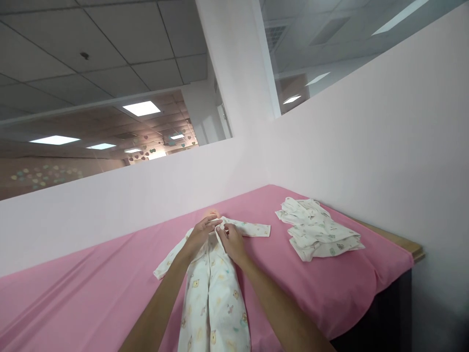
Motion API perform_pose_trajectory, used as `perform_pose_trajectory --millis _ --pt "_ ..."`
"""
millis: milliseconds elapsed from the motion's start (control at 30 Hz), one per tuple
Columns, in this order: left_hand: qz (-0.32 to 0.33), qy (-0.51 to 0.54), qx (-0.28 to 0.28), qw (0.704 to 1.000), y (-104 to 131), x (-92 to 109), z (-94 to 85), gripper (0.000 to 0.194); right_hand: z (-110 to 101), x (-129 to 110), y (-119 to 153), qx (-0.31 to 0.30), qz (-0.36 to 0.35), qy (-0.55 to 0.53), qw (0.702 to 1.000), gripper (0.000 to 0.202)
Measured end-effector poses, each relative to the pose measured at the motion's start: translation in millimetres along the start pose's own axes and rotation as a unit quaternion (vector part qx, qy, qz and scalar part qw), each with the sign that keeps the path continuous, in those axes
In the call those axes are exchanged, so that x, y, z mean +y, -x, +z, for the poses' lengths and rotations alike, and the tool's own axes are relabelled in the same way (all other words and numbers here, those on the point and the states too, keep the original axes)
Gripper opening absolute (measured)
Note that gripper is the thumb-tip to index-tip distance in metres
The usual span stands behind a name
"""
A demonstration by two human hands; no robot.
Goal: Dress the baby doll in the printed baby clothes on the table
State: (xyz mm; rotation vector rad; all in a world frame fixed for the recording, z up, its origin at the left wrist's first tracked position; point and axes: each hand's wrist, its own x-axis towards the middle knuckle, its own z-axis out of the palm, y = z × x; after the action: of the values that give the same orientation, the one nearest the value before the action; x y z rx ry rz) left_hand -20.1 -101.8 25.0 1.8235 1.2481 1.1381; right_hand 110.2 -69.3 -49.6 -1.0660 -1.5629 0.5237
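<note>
A baby sleepsuit (214, 298) lies face up at the lower middle of the frame on the pink table (91, 288), sleeves spread to either side. Both hands meet at its neckline: the left hand (201, 233) and the right hand (230, 240) each pinch an edge of the front opening, fingers closed on the cloth. It looks like the top fastening is being done up. The next move would call for lining up the two edges squarely and pressing them together. A pile of similar clothes (318, 229) sits right of centre, well apart.
</note>
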Motion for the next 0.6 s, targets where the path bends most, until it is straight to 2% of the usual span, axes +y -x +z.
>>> perform_pose_trajectory --millis 67,133,200,267,333,467,600 --pt "0.002 -0.042 0.025 0.999 -2.8 -7.2 -3.8 0.045 1.5 -1.0 2.6 -0.008 0.004 0.019 1.0 0.036" --pt "-0.002 -0.146 0.068 0.987 -5.9 -18.6 -8.9 0.042 1.5 -0.5 3.4 -0.027 0.02 0.061 0.998 0.04" --pt "-0.022 -0.271 0.117 0.955 -7.7 -30.1 -13.8 0.038 1.2 1.3 2.2 -0.05 0.038 0.096 0.993 0.035" --pt "-0.051 -0.356 0.145 0.922 -7.4 -37.9 -17.7 0.036 1.0 3.8 -0.2 -0.067 0.041 0.104 0.991 0.022" --pt "-0.077 -0.38 0.15 0.909 -6.0 -41.1 -20.8 0.035 1.1 6.2 -3.0 -0.075 0.024 0.091 0.993 0.011" --pt "-0.098 -0.376 0.127 0.913 -6.4 -39.1 -23.8 0.027 -0.3 10.5 -8.4 -0.065 0.008 0.061 0.996 0.016" --pt "-0.091 -0.429 0.089 0.894 -13.7 -34.5 -21.1 0.019 -6.9 15.6 -15.0 -0.054 0.022 0.06 0.997 0.02"
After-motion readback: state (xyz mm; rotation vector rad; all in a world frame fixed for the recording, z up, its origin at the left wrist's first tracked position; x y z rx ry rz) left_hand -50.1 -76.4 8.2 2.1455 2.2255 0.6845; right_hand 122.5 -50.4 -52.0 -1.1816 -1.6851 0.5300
